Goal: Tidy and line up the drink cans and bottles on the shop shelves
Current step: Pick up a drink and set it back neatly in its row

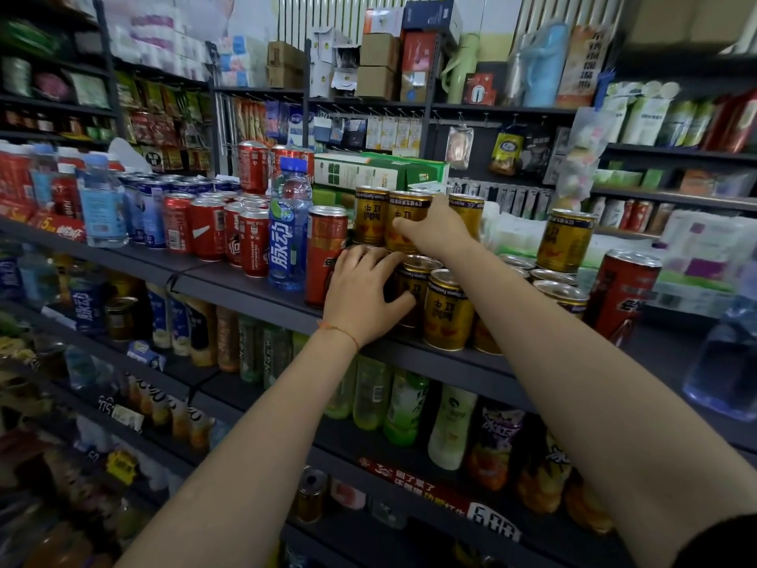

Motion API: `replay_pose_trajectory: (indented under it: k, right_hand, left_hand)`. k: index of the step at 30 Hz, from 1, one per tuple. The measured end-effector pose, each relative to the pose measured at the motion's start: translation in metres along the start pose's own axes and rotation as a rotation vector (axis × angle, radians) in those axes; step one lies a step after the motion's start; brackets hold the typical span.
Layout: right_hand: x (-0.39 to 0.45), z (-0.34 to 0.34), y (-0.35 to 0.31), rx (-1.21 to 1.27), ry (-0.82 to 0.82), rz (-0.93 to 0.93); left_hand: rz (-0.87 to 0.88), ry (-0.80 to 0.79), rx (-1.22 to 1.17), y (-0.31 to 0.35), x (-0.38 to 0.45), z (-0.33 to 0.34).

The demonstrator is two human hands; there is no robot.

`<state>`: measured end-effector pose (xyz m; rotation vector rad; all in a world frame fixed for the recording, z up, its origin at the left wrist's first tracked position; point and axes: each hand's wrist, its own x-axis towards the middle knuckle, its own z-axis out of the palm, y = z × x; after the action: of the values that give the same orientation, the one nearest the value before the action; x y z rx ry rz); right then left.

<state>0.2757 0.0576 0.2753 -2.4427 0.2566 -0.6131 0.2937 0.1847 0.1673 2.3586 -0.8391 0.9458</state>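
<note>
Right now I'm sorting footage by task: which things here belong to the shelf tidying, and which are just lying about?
In the job:
left hand on the lower gold cans
right hand on the stacked gold cans
tall red can
blue bottle
red cans

Lying about:
green boxes
cardboard cartons
hanging packets

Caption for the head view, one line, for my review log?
Both hands work the stacked gold cans on the top shelf: left hand on the lower row, right hand on the upper.
</note>
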Motion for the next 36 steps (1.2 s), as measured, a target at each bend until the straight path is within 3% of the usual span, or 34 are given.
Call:
replay_pose_trajectory:
  k: [3, 6, 7, 9, 12, 18, 22, 24, 28, 33, 36]
  right_hand:
    - [-0.020, 0.000, -0.005, 0.027, 0.140, -0.145]
    - [-0.056, 0.009, -0.010, 0.071, 0.362, -0.462]
    - [-0.071, 0.017, -0.010, 0.128, 0.379, -0.555]
    - [-0.105, 0.042, -0.005, 0.280, 0.272, -0.621]
    - [-0.145, 0.102, 0.013, 0.362, -0.028, -0.509]
    - [-0.183, 0.239, 0.074, 0.238, -0.569, -0.082]
    - [-0.199, 0.327, 0.125, -0.001, -0.798, 0.174]
    - [-0.208, 0.361, 0.148, -0.071, -0.808, 0.251]
    - [-0.215, 0.403, 0.175, 0.053, -0.679, 0.517]
    - [-0.210, 0.442, 0.207, 0.317, -0.500, 0.582]
    - [-0.208, 0.441, 0.209, 0.402, -0.459, 0.610]
  left_hand:
    - [-0.030, -0.012, -0.074, 0.003, -0.009, -0.011]
    - [-0.052, 0.277, -0.186, 0.002, -0.044, -0.029]
    - [-0.111, 0.349, -0.220, -0.002, -0.061, -0.031]
    - [-0.317, 0.325, -0.288, -0.017, -0.098, -0.027]
    - [-0.643, 0.091, -0.305, -0.051, -0.151, -0.007]
    - [-1.000, -0.278, -0.358, -0.126, -0.253, 0.051]
    - [-1.190, -0.465, -0.504, -0.157, -0.305, 0.093]
    - [-1.213, -0.520, -0.591, -0.163, -0.318, 0.118]
    - [-1.319, -0.572, -0.824, -0.165, -0.328, 0.160]
    - [-1.245, -0.581, -1.048, -0.168, -0.323, 0.193]
    - [-1.159, -0.626, -0.985, -0.165, -0.314, 0.199]
